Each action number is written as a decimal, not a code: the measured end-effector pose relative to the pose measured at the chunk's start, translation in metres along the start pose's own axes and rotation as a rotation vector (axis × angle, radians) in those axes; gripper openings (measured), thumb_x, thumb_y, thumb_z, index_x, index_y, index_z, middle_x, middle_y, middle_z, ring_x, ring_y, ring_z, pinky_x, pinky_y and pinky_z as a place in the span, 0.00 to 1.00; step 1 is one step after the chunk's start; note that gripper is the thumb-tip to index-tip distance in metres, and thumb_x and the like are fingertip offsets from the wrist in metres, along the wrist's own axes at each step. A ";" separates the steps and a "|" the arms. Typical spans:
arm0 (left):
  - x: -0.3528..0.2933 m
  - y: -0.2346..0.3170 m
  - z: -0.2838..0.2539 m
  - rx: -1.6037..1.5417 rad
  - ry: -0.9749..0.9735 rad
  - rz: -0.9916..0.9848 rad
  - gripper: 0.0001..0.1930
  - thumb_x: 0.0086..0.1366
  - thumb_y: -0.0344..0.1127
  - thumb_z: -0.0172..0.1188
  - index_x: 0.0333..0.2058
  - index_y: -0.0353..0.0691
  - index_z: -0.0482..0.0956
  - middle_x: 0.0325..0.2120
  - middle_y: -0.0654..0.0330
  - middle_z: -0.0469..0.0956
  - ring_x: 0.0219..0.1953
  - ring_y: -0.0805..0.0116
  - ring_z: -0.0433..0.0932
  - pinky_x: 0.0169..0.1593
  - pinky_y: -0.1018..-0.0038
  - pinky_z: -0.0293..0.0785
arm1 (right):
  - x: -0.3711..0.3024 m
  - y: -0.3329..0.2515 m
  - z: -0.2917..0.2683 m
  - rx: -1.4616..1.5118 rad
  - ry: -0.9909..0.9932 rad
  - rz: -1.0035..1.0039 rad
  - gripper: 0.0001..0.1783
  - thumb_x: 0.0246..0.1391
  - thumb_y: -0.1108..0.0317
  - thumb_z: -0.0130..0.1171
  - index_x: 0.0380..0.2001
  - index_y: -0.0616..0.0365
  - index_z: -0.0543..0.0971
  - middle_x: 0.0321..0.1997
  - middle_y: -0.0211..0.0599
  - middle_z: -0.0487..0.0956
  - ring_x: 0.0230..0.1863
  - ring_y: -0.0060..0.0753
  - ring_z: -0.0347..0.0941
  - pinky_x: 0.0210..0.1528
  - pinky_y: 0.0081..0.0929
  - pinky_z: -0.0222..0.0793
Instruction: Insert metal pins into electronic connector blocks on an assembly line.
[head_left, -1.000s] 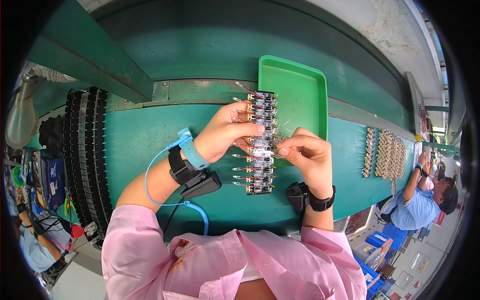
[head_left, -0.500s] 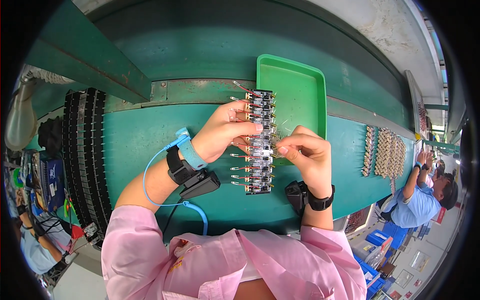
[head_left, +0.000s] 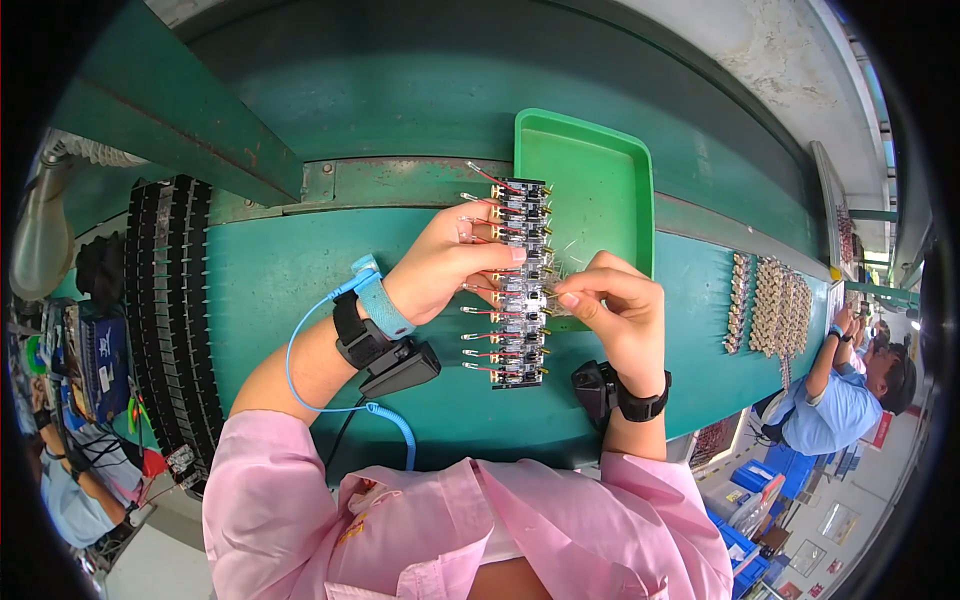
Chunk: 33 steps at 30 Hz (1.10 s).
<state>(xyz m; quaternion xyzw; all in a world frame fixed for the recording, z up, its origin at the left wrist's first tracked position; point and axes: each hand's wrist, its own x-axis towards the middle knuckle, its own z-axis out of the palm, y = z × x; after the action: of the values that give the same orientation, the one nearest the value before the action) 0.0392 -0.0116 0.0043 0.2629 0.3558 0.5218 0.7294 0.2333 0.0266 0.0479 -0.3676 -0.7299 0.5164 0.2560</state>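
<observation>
Across the middle of the frame, a green workbench; at upper centre, a shallow green tray. At frame centre, partly in front of the tray, a strip of black and clear modules, long axis running top to bottom, between both hands. On its left side, above mid-length, the left hand, clamped on it, thumb on top. Close to its right edge, around mid-length, the right hand, thumb and forefinger pinched together; on what, impossible to tell. Smaller: red wires leftward, brass-coloured terminals rightward. Versus half a second ago, hardly any change.
</observation>
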 end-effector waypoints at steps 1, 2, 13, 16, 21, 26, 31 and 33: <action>0.000 0.001 0.001 -0.002 0.004 -0.001 0.14 0.53 0.30 0.56 0.40 0.40 0.69 0.29 0.63 0.75 0.28 0.75 0.76 0.25 0.80 0.75 | 0.000 0.000 0.000 -0.003 -0.001 -0.001 0.06 0.40 0.82 0.59 0.26 0.64 0.79 0.21 0.25 0.67 0.22 0.14 0.58 0.22 0.12 0.51; -0.001 0.001 0.001 -0.003 0.009 -0.002 0.14 0.53 0.30 0.57 0.39 0.40 0.69 0.29 0.63 0.75 0.28 0.75 0.76 0.25 0.80 0.75 | 0.000 0.000 0.000 -0.005 -0.001 -0.002 0.06 0.40 0.82 0.59 0.26 0.64 0.79 0.21 0.26 0.67 0.22 0.14 0.59 0.22 0.12 0.51; 0.000 0.000 0.000 0.016 0.015 -0.005 0.13 0.53 0.31 0.57 0.39 0.40 0.69 0.29 0.62 0.75 0.27 0.75 0.76 0.26 0.80 0.75 | 0.000 -0.004 0.003 -0.071 -0.006 -0.047 0.06 0.39 0.81 0.59 0.25 0.63 0.79 0.20 0.28 0.69 0.21 0.17 0.61 0.23 0.14 0.54; 0.000 0.000 0.000 0.016 0.015 -0.001 0.13 0.53 0.31 0.57 0.39 0.40 0.69 0.29 0.62 0.75 0.27 0.75 0.76 0.26 0.80 0.75 | 0.000 -0.005 0.003 -0.115 0.006 -0.051 0.06 0.38 0.82 0.59 0.24 0.63 0.78 0.19 0.28 0.69 0.20 0.17 0.60 0.23 0.15 0.55; 0.000 0.000 0.000 -0.002 0.007 0.005 0.14 0.53 0.31 0.57 0.40 0.39 0.69 0.30 0.61 0.75 0.28 0.74 0.77 0.26 0.80 0.75 | 0.001 -0.005 0.003 -0.199 0.028 -0.055 0.05 0.39 0.83 0.58 0.23 0.63 0.76 0.18 0.28 0.68 0.19 0.17 0.60 0.21 0.15 0.55; -0.001 0.001 0.001 -0.003 -0.021 -0.004 0.15 0.53 0.30 0.57 0.41 0.39 0.69 0.30 0.61 0.75 0.28 0.74 0.77 0.26 0.80 0.75 | 0.002 -0.004 0.008 -0.268 0.037 -0.137 0.06 0.39 0.83 0.56 0.23 0.62 0.74 0.18 0.29 0.67 0.18 0.18 0.60 0.20 0.15 0.55; -0.001 0.002 0.000 0.003 -0.028 -0.014 0.16 0.53 0.31 0.57 0.42 0.39 0.69 0.30 0.62 0.75 0.29 0.75 0.77 0.26 0.81 0.75 | 0.001 -0.006 0.011 -0.311 0.066 -0.212 0.06 0.39 0.84 0.56 0.23 0.62 0.73 0.18 0.30 0.66 0.18 0.19 0.60 0.20 0.16 0.55; -0.001 0.001 0.000 0.010 -0.028 -0.024 0.16 0.53 0.31 0.57 0.42 0.39 0.69 0.30 0.62 0.75 0.28 0.76 0.76 0.26 0.82 0.74 | 0.002 -0.004 0.009 -0.319 0.091 -0.199 0.07 0.38 0.83 0.56 0.23 0.62 0.74 0.18 0.30 0.66 0.18 0.20 0.61 0.20 0.16 0.56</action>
<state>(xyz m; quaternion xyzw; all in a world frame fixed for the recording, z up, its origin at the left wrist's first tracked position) 0.0383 -0.0123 0.0047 0.2696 0.3514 0.5074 0.7392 0.2240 0.0225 0.0489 -0.3524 -0.8229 0.3491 0.2770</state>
